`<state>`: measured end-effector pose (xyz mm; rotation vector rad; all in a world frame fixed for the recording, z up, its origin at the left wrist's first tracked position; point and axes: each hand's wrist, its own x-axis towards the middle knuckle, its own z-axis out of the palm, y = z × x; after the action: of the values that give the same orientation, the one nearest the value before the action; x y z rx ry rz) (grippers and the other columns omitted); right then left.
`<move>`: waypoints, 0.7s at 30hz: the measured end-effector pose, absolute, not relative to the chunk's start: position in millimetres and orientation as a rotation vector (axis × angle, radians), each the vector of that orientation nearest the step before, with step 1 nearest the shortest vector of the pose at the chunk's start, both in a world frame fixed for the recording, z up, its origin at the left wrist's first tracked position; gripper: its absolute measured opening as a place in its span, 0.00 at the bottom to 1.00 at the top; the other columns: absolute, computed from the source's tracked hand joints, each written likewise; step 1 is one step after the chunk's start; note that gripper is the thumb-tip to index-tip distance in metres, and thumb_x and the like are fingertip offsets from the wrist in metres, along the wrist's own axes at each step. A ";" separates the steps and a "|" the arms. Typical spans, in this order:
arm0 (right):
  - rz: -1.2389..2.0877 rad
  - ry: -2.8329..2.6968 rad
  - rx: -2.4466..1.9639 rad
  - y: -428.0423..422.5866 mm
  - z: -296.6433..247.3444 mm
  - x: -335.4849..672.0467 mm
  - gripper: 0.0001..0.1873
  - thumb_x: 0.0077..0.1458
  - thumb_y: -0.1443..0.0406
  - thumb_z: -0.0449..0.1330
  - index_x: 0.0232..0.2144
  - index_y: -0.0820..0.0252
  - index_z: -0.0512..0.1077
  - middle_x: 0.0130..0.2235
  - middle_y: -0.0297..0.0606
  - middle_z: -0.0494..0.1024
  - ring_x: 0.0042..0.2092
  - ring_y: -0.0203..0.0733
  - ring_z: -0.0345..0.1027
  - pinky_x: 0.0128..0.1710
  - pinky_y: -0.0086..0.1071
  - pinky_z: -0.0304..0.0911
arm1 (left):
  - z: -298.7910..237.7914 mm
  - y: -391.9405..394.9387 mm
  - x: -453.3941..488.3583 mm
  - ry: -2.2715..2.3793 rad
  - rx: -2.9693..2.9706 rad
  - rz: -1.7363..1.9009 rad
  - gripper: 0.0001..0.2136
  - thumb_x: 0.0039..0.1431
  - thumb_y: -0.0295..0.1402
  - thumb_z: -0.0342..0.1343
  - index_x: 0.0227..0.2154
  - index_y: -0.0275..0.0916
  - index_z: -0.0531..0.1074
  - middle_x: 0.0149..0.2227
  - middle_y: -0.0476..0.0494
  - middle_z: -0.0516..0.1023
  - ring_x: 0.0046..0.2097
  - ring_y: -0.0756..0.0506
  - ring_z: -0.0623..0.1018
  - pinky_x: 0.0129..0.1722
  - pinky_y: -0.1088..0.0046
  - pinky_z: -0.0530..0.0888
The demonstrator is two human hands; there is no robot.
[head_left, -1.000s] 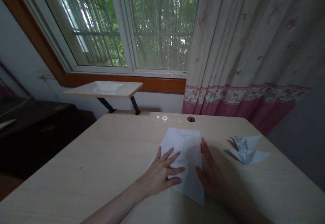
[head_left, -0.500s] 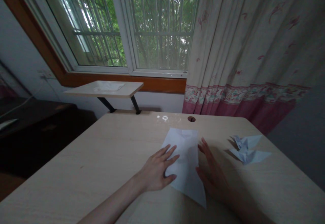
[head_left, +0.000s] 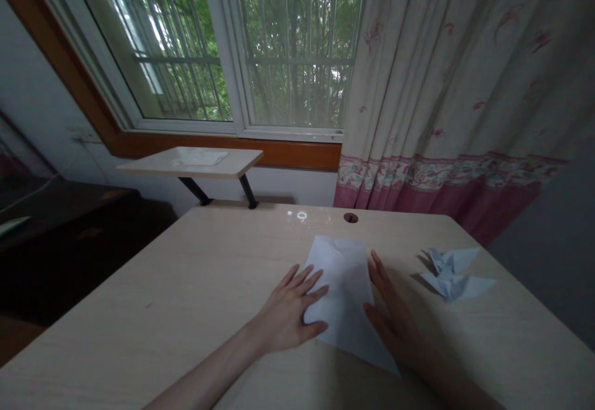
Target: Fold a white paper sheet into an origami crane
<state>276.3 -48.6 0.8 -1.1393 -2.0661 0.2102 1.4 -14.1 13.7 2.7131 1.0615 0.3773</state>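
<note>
A white sheet of paper [head_left: 346,301] lies on the desk in front of me, with creases near its far edge and a pointed corner toward me on the right. My left hand [head_left: 295,308] rests on the paper's left part, fingers spread and flat, nothing gripped. My right hand [head_left: 390,311] is tilted on its side along the paper's right edge, thumb and fingers apart. Whether its fingertips press on the edge is hard to tell. To the right stand two folded paper cranes [head_left: 453,283], close together and partly overlapping.
The light wooden desk [head_left: 209,286] has a round cable hole [head_left: 351,218] near its back edge. A small raised shelf [head_left: 242,162] on black legs carries a white tissue-like sheet [head_left: 202,157]. Behind are a barred window and a floral curtain [head_left: 418,88]. A dark surface [head_left: 69,212] lies left.
The paper's right side has swung out to the right, so the sheet looks wider. My right hand has shifted slightly right with that edge. My left hand has barely moved.
</note>
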 end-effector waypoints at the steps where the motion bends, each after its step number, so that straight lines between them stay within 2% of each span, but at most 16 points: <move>1: 0.200 -2.090 -1.139 -49.1 2.2 277.2 0.36 0.69 0.63 0.47 0.72 0.45 0.35 0.74 0.34 0.35 0.72 0.49 0.37 0.65 0.47 0.57 | 14.6 -14.4 1.7 1.076 2.719 0.387 0.30 0.60 0.49 0.61 0.63 0.48 0.65 0.68 0.40 0.59 0.68 0.32 0.61 0.67 0.41 0.54; 3: 0.201 -2.140 -1.137 -49.5 2.4 279.5 0.35 0.69 0.63 0.46 0.72 0.45 0.36 0.74 0.34 0.37 0.72 0.48 0.39 0.65 0.46 0.57 | 16.8 -14.4 2.2 1.108 2.726 0.452 0.25 0.62 0.48 0.59 0.60 0.48 0.69 0.67 0.41 0.64 0.66 0.33 0.66 0.66 0.41 0.55; 6: 0.218 -2.181 -1.121 -48.4 -4.0 283.5 0.33 0.70 0.61 0.46 0.72 0.45 0.39 0.73 0.35 0.47 0.71 0.48 0.47 0.65 0.49 0.57 | 18.0 -11.7 0.7 1.169 2.711 0.658 0.16 0.67 0.45 0.55 0.55 0.50 0.75 0.65 0.44 0.68 0.63 0.36 0.70 0.66 0.42 0.57; 8: 0.224 -2.198 -1.100 -47.1 -9.5 285.8 0.32 0.70 0.59 0.46 0.72 0.46 0.41 0.71 0.37 0.53 0.69 0.49 0.50 0.65 0.51 0.56 | 16.0 -8.0 -2.3 1.195 2.664 0.820 0.14 0.70 0.44 0.51 0.51 0.51 0.77 0.63 0.46 0.70 0.62 0.37 0.72 0.65 0.42 0.59; 13: 0.195 -2.217 -1.043 -46.5 -11.8 287.9 0.31 0.71 0.56 0.44 0.72 0.48 0.43 0.70 0.37 0.56 0.70 0.50 0.50 0.66 0.51 0.55 | 9.0 -0.8 -10.0 1.249 2.451 1.129 0.16 0.73 0.42 0.45 0.47 0.49 0.79 0.58 0.43 0.76 0.58 0.39 0.75 0.62 0.45 0.64; 21: 0.124 -2.321 -0.965 -44.6 -3.3 283.7 0.34 0.69 0.61 0.47 0.72 0.49 0.38 0.69 0.37 0.58 0.68 0.49 0.54 0.66 0.50 0.55 | 8.4 -1.4 -8.7 1.269 2.155 1.228 0.17 0.73 0.40 0.44 0.51 0.46 0.76 0.59 0.42 0.74 0.60 0.39 0.71 0.61 0.53 0.67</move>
<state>283.7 -44.6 -3.3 -0.9650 -2.3212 0.1236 -8.7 -1.4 8.4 2.1547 1.2692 1.2279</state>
